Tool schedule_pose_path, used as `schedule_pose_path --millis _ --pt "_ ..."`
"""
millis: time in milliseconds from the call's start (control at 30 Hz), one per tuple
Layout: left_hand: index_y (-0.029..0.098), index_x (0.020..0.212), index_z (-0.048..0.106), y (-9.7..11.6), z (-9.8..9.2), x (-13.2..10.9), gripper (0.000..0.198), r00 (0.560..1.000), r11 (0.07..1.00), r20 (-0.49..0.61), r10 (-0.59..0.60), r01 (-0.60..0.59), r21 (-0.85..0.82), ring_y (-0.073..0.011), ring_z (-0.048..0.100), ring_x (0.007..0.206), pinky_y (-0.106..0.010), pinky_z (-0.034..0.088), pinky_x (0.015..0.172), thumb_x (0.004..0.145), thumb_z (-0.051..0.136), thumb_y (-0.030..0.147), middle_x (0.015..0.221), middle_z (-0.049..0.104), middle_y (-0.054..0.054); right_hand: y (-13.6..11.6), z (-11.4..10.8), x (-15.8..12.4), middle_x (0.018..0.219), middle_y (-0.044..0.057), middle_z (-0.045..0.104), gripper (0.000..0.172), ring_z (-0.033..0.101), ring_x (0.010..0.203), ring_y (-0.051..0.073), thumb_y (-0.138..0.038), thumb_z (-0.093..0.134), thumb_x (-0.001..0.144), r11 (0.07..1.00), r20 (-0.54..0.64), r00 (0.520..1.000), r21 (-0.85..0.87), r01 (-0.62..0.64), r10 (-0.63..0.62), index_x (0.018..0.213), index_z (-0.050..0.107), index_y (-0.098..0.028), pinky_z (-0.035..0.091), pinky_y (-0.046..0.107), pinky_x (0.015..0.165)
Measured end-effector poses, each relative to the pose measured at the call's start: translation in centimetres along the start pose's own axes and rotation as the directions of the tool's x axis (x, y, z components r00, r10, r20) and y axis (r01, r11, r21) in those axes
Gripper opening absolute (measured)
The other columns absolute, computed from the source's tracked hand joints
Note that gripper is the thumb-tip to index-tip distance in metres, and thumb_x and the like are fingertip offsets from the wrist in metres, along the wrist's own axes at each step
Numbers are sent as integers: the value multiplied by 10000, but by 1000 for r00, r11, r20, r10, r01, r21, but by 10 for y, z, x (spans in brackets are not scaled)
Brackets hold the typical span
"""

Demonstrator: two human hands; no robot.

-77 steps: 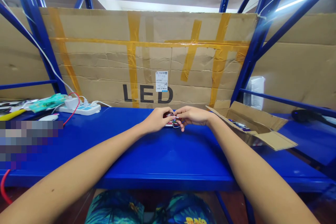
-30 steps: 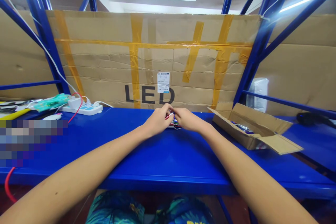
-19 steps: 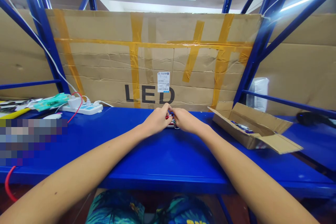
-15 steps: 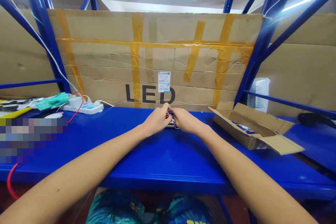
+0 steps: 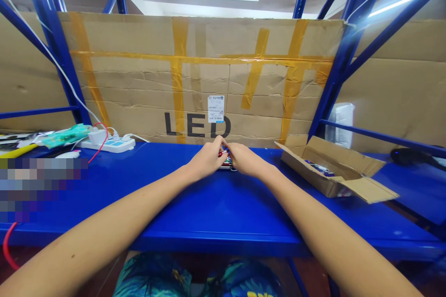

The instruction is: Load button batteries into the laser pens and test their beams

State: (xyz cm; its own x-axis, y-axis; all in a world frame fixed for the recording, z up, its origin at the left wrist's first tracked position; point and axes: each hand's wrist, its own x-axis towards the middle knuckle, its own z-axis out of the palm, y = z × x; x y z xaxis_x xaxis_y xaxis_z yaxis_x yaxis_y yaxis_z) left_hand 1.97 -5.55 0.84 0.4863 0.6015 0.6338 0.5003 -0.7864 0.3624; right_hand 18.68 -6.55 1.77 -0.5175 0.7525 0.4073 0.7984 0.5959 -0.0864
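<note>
My left hand (image 5: 206, 160) and my right hand (image 5: 245, 158) meet over the far middle of the blue table (image 5: 223, 209). Both are closed, with fingertips bent inward and nearly touching. A small shiny red piece (image 5: 222, 153) shows at the left thumb and fingers. Under the fingers, on the tabletop, lies a small flat item (image 5: 227, 164) with red, green and silvery parts, plus dark wire-like loops by the right fingers. The hands cover most of it, so its kind is unclear. What the right fingertips pinch is hidden.
An open cardboard box (image 5: 324, 171) with blue and silvery items stands right. A white power strip (image 5: 114, 144) with plugs and cables lies left, beside a teal packet (image 5: 66, 136). A large taped carton (image 5: 146, 83) marked LED closes off the back, between blue posts (image 5: 343, 51).
The whole view has shifted slightly. Both hands stay together over the small item, their fingers almost unmoved.
</note>
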Motion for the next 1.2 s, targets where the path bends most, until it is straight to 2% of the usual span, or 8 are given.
schedule_pose_path --millis 167,367,533,733,833,967,1067,1200 --pt "200 987 477 2 4 -3 162 999 998 -21 -46 47 42 -170 569 638 -278 377 605 834 520 169 671 608 5 -1 2 0 966 141 671 209 607 816 210 -67 401 855 1000 0 1000 -5 -10 10 968 564 -130 386 285 686" --pt "197 969 509 -5 3 0 141 984 985 -92 -152 159 74 -194 605 716 -298 416 644 842 556 235 764 649 -40 -3 1 1 1012 156 673 229 616 916 221 -106 375 896 997 -28 997 -7 -71 70 972 590 -121 406 292 776" --pt "198 817 573 -12 -7 7 117 983 985 -88 -164 167 38 -188 599 765 -294 418 667 800 646 288 813 671 -34 9 -9 2 1097 153 687 335 621 985 223 -111 342 903 977 -37 989 161 -138 146 1038 648 -118 426 289 818" --pt "183 889 640 -20 -14 11 91 982 983 -64 -177 174 -55 -167 592 756 -293 429 690 834 581 225 839 690 -29 31 -19 2 1092 123 696 335 612 983 219 -132 386 864 929 -16 981 326 -177 192 993 695 -126 435 293 848" --pt "175 891 647 -22 -14 10 111 980 983 -86 -178 172 -70 -165 586 723 -290 428 665 834 574 236 792 680 -29 31 -19 1 934 93 711 312 619 862 199 -171 421 847 887 34 984 429 -170 172 990 695 -127 448 292 778" --pt "173 893 644 -19 -13 9 121 984 980 -84 -159 147 -137 -157 577 699 -286 440 662 824 580 248 773 667 -25 28 -16 0 696 38 643 301 567 660 165 -354 474 865 861 75 984 475 -180 164 866 675 -129 419 279 635" --pt "179 898 648 -14 -12 8 125 991 981 -66 -114 101 -166 -156 577 719 -294 451 697 817 585 250 800 677 -23 25 -16 -1 685 27 624 330 538 651 152 -408 497 852 859 66 990 494 -138 121 741 645 -136 399 278 638" --pt "186 894 656 -10 -9 7 122 996 983 -46 -81 72 -168 -157 583 728 -301 459 725 808 596 250 802 686 -14 25 -18 -1 708 16 611 310 508 678 145 -387 502 836 841 58 996 535 -86 65 749 661 -135 375 269 642"
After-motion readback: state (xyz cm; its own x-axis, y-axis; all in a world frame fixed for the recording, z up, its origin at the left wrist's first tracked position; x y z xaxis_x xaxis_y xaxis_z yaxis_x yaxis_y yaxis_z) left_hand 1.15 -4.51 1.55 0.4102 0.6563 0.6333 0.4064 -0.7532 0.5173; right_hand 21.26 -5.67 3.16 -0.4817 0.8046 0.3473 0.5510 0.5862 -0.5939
